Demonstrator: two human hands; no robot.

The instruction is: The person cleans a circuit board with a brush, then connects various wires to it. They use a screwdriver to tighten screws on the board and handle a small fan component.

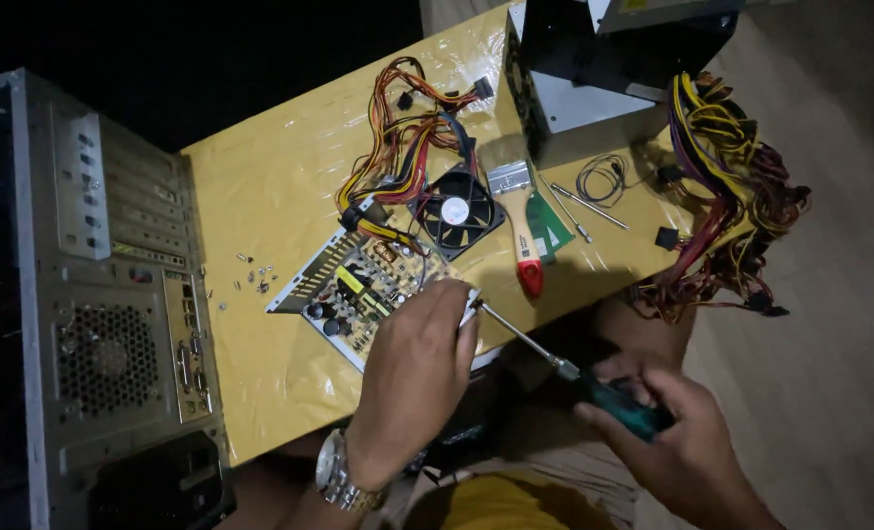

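Dim room, dark floor, and a yellow plastic-wrapped table (260, 186) is where everything's laid out. An opened power supply board (363, 290) is sat near the table's front edge, w/ the left hand (412, 378) pressed down on its right corner, fingers curled over it, steadying rather than really clamping anything. A green-handled screwdriver (555, 363) is gripped tight in the right hand (672, 432), shaft angled up-left so the tip is right at the board's edge by the left fingertips. Probably the biggest risk: tip slips off the screw and gets jabbed into those fingers or scraped across the components, since the light is poor and the angle is shallow. Board could also be nudged off the edge, it's that close. Just behind the board a black fan (454, 212) is lying flat, 1 counted, still wired to a bundle of orange/yellow/red cables (402, 132). A 2nd bundle (726, 211) is draped off the right side. 1 red-handled paintbrush (520, 221) beside the fan, 2 thin metal rods (584, 204) next to it, 1 coil of thin black wire (602, 177). Loose screws (253, 275) are scattered left of the board, too small for an exact count. 1 PC case (113, 294) at left, 1 grey PSU box (594, 79) up top.
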